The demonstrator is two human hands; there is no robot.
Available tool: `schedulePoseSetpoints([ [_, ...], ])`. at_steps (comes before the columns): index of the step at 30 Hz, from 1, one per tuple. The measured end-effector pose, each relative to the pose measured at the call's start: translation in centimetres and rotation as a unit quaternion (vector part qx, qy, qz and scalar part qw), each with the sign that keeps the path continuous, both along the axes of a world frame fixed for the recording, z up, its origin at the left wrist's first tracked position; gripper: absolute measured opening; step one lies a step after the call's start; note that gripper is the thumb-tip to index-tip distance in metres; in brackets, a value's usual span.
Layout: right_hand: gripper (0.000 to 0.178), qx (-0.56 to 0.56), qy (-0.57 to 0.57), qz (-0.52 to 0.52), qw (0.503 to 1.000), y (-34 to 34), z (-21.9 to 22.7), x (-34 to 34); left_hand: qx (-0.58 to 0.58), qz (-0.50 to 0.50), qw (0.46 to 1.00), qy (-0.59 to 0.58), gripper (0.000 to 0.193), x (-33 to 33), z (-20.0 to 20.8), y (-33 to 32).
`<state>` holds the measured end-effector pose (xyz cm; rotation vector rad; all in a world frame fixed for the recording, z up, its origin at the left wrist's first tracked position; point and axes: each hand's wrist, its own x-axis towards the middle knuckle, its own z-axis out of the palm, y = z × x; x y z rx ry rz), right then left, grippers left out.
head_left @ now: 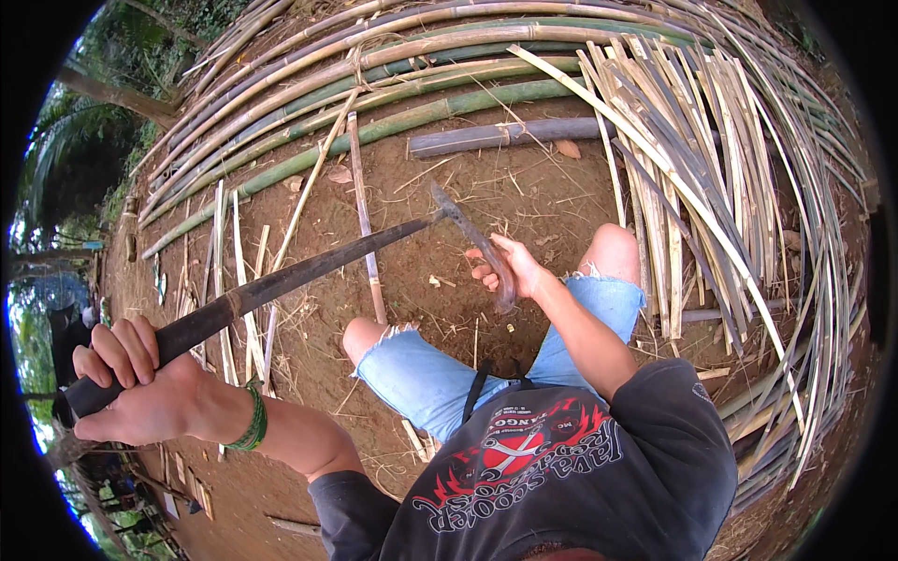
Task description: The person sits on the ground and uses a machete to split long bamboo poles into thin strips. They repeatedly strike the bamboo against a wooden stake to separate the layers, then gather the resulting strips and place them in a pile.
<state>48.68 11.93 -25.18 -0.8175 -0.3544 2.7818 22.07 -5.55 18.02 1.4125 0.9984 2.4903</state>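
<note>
My left hand [140, 383], with a green woven band at the wrist, is closed round the near end of a long dark bamboo pole [309, 271]. The pole slants up and right across the view, over the ground before my knees. In my right hand [510, 264] is a machete with a curved brown handle [504, 294]; the fingers sit loosely round it. Its dark blade [451, 204] points up and left, seen nearly edge-on. Blade and far pole end meet in the picture; I cannot tell how deep the blade sits in the bamboo.
Long bamboo poles [402, 117] lie across the far side. A heap of split bamboo strips [692, 187] covers the right. A short grey bamboo length [505, 137] lies ahead, a thin upright stick [363, 206] nearer. Loose slats [248, 299] lie left on brown soil [421, 271].
</note>
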Motion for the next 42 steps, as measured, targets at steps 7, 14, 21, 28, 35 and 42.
schedulePoseSetpoints([
  [7,0.057,-0.071,0.089,0.029,0.993,0.2,0.1,-0.8,0.005,0.021,1.0,0.0,0.054,0.1,-0.1,-0.1],
  [14,0.06,-0.095,0.116,0.022,0.989,0.5,0.4,-1.2,0.011,0.021,1.0,-0.003,0.052,-0.4,-0.3,-0.1],
  [21,0.068,-0.089,0.12,0.032,0.988,0.5,0.8,-1.7,0.011,0.018,1.0,-0.01,0.057,-0.5,-0.5,-0.5],
  [28,0.113,-0.103,0.116,0.049,0.987,0.8,2.9,-2.8,0.024,0.002,1.0,-0.009,0.061,-0.8,-0.9,-0.9],
  [35,0.134,-0.102,0.138,0.049,0.984,0.7,3.0,-3.3,0.02,0.005,1.0,-0.014,0.061,-0.8,-0.9,-1.1],
  [42,0.136,-0.102,0.134,0.044,0.985,0.6,3.2,-3.6,0.021,0.004,1.0,-0.011,0.061,-0.9,-1.0,-1.0],
])
